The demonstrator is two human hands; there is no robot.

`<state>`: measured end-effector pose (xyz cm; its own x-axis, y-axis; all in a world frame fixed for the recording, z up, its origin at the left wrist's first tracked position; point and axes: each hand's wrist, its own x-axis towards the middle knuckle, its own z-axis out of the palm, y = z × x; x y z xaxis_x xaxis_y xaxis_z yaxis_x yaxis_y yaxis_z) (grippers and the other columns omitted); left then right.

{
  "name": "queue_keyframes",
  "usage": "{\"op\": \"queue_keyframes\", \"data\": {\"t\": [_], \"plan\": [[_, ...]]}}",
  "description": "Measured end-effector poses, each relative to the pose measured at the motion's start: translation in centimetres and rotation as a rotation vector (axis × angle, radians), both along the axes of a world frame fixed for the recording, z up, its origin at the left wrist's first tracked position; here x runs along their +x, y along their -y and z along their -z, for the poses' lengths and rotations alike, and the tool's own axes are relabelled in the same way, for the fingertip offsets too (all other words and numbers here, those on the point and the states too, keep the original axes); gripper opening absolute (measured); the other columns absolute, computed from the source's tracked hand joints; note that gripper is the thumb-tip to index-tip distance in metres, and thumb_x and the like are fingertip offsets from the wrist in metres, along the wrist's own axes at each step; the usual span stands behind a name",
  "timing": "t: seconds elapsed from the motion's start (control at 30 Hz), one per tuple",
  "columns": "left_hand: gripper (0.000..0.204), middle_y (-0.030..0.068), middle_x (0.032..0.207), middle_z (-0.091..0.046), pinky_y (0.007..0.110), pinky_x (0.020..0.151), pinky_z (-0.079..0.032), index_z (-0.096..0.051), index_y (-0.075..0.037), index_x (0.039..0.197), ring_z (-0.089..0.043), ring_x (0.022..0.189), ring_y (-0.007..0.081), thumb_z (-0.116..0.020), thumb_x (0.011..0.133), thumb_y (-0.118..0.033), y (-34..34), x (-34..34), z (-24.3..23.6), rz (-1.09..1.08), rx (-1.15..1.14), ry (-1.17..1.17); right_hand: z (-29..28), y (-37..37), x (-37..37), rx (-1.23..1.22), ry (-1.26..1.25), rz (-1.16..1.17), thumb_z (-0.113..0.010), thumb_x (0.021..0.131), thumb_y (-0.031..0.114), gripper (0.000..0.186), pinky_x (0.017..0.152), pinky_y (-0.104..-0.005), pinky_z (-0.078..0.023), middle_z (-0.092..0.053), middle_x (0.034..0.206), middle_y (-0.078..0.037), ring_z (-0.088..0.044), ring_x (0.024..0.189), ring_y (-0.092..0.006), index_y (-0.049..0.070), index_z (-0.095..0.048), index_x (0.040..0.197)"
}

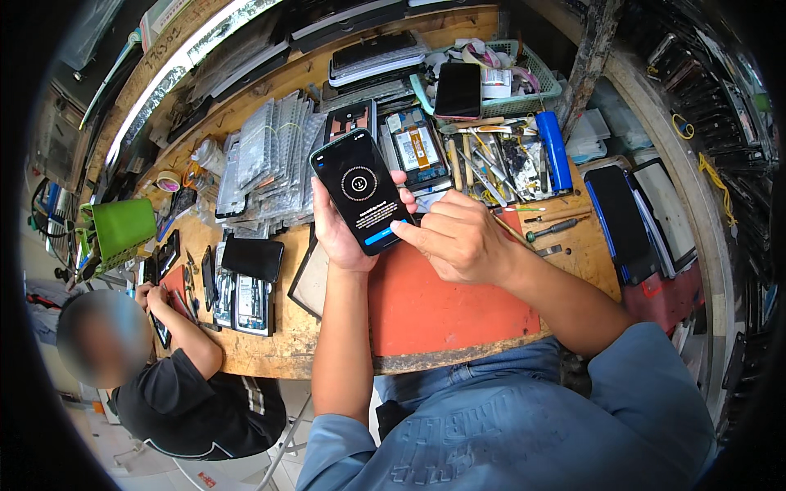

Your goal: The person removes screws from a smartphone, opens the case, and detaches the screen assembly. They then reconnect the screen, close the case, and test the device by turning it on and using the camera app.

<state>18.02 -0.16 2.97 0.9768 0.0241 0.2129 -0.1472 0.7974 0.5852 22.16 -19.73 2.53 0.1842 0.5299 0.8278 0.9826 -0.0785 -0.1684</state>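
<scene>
My left hand [340,233] is wrapped round a black smartphone [352,168], held up and tilted above the bench. Its lit screen shows a ringed face symbol, white text and a blue button near the lower edge. My right hand [463,241] holds nothing that I can see; its index finger stretches out to the screen beside the blue button, while the other fingers curl in. Beneath both hands lies an orange-red work mat [450,315]. Just behind the phone is an opened phone [417,149] with its battery showing.
Bubble-wrapped packs [274,143] are piled left of the phone. A tray of hand tools [499,164], a green basket [532,74] and a blue cylinder [553,151] stand at the back right. Screwdrivers [557,227] lie on the right. At left, a co-worker [184,393] sits at the bench.
</scene>
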Motion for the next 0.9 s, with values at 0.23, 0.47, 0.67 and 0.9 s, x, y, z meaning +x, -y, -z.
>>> {"op": "queue_keyframes", "data": {"t": [0.23,0.47,0.67,0.9], "plan": [[0.095,0.0261,0.121,-0.071,0.049,0.082,-0.065,-0.055,0.005,0.142,-0.074,0.097,0.0362,-0.026,0.106,-0.078,-0.2,0.2,0.0,0.038,-0.029,-0.016,-0.2,-0.7,0.1,0.146,-0.124,0.000,-0.084,0.081,0.007,0.019,0.067,-0.0402,-0.048,-0.061,0.083,-0.006,-0.061,0.075,-0.0264,0.005,-0.072,0.096],[0.088,0.0251,0.122,-0.071,0.050,0.080,-0.065,-0.052,-0.002,0.147,-0.074,0.097,0.0371,-0.025,0.107,-0.076,-0.5,0.1,-0.2,0.006,0.010,-0.024,-0.2,-0.7,0.1,0.197,-0.241,-0.020,-0.082,0.081,0.004,0.024,0.072,-0.0399,-0.049,-0.060,0.088,-0.008,-0.060,0.080,-0.0292,0.007,-0.058,0.082],[0.088,0.0232,0.118,-0.072,0.047,0.078,-0.066,-0.056,-0.003,0.143,-0.075,0.095,0.0359,-0.026,0.106,-0.077,-0.7,0.4,0.0,0.007,0.042,0.013,0.4,0.3,0.5,0.466,-1.332,-0.621,-0.057,0.088,-0.006,0.019,0.079,-0.0314,-0.049,-0.054,0.102,-0.004,-0.056,0.088,-0.0123,0.005,-0.049,0.101],[0.084,0.0268,0.122,-0.070,0.050,0.079,-0.066,-0.052,-0.006,0.148,-0.074,0.097,0.0385,-0.033,0.106,-0.076,-1.2,0.6,0.4,0.026,0.024,0.036,0.2,0.8,1.5,0.554,-1.591,-0.800,-0.060,0.100,0.010,0.005,0.081,-0.0306,-0.050,-0.062,0.099,-0.006,-0.060,0.089,-0.0144,0.005,-0.059,0.102]]}}
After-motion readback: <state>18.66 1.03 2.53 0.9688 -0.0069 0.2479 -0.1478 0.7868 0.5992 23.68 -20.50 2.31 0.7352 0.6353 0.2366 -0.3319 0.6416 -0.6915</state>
